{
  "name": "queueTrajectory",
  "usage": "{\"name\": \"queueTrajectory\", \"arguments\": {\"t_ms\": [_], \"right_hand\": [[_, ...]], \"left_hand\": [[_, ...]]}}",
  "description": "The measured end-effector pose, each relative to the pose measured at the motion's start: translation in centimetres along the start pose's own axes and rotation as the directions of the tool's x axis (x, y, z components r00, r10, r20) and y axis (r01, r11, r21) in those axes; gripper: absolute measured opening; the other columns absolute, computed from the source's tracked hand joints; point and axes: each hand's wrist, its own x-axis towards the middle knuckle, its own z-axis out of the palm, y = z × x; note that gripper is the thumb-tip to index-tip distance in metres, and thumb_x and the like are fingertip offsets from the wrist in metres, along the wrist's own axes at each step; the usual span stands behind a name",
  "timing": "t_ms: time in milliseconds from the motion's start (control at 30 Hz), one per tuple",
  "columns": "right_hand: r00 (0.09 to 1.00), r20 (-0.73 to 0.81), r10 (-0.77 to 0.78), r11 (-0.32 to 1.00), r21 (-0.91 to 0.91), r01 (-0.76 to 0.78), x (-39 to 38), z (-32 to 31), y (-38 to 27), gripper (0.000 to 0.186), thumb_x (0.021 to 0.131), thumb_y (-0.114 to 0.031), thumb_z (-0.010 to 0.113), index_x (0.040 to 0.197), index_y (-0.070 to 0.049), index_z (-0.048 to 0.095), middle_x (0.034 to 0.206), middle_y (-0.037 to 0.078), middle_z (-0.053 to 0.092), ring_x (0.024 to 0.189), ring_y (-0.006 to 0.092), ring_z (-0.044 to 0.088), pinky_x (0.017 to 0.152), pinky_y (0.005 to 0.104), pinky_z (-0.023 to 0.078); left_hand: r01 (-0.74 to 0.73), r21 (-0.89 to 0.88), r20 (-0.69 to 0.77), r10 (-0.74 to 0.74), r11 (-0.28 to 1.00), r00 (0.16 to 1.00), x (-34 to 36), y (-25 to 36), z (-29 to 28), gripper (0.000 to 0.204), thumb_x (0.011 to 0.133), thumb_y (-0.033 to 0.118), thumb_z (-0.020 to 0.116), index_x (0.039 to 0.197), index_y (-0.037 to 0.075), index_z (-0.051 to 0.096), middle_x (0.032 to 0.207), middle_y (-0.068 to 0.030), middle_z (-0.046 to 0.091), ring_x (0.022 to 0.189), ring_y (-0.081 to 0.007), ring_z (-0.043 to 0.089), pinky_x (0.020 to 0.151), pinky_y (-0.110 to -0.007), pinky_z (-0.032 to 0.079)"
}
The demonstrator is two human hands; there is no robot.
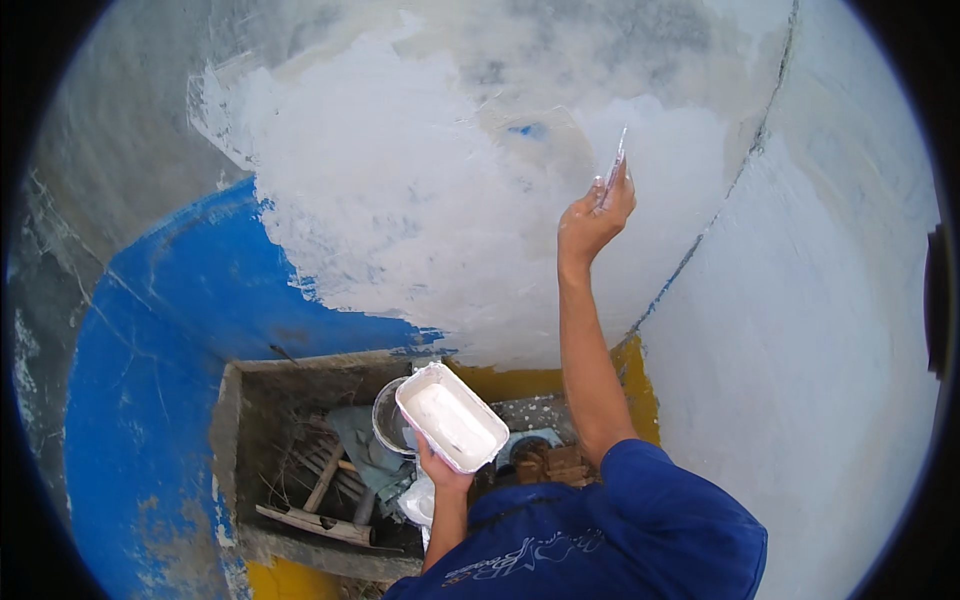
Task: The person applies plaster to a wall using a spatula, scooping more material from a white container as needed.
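Note:
My right hand is raised to the wall with its fingers closed on a thin flat scraper, seen almost edge-on. The blade lies against or very close to a patch of white filler spread over the wall. Low in front of my body, my left hand grips a white rectangular tub by its near side. White paste coats its inside. A small blue spot shows through the filler left of the scraper.
Left of the filler, the wall is blue, with grey concrete above. A cracked corner meets a whitish right wall. Below, a concrete trough holds wood pieces and grey-green cloth. A round dark-rimmed bucket is behind the tub.

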Motion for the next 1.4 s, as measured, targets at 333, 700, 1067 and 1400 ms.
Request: {"name": "queueTrajectory", "arguments": {"t_ms": [333,700,1067,1400], "right_hand": [[0.921,0.274,-0.276,0.936,0.293,0.193,-7.2,3.9,-8.8,0.072,0.071,0.019,0.055,0.138,-0.005,0.059,0.132,0.019,0.056,0.12,0.0382,0.047,0.102,0.0449,0.039],[0.828,0.43,-0.361,0.932,0.202,0.302,-11.3,2.1,-2.2,0.071,0.07,0.011,0.056,0.136,-0.015,0.062,0.137,0.016,0.051,0.126,0.0347,0.042,0.107,0.05,0.029],[0.993,0.1,-0.069,0.998,-0.001,0.069,-3.4,2.9,-2.4,0.055,0.085,0.012,0.053,0.139,0.003,0.053,0.136,0.022,0.05,0.123,0.0387,0.044,0.103,0.044,0.04],[0.939,0.208,-0.273,0.954,0.187,0.236,-7.6,4.1,-8.3,0.08,0.067,0.02,0.051,0.141,-0.008,0.057,0.137,0.015,0.051,0.126,0.037,0.039,0.106,0.0465,0.033]], "left_hand": [[-0.104,-0.006,0.014,0.105,0.995,0.994,-0.3,1.4,-0.9,0.069,0.101,0.06,0.037,0.154,0.017,0.033,0.153,-0.0101,0.043,0.136,-0.0373,0.046,0.112,-0.058,0.037],[-0.083,0.002,0.047,0.082,0.997,0.996,-0.6,1.5,-1.0,0.071,0.1,0.058,0.043,0.156,0.015,0.03,0.157,-0.0083,0.038,0.141,-0.0353,0.041,0.116,-0.055,0.033],[-0.072,0.01,0.008,0.072,0.997,0.997,0.2,1.4,-0.9,0.071,0.1,0.06,0.037,0.155,0.016,0.032,0.153,-0.0112,0.043,0.136,-0.0386,0.045,0.112,-0.059,0.037],[-0.118,-0.01,-0.028,0.117,0.993,0.993,0.0,1.9,-1.1,0.069,0.1,0.059,0.038,0.154,0.017,0.033,0.153,-0.0093,0.042,0.137,-0.037,0.045,0.113,-0.058,0.037]]}}
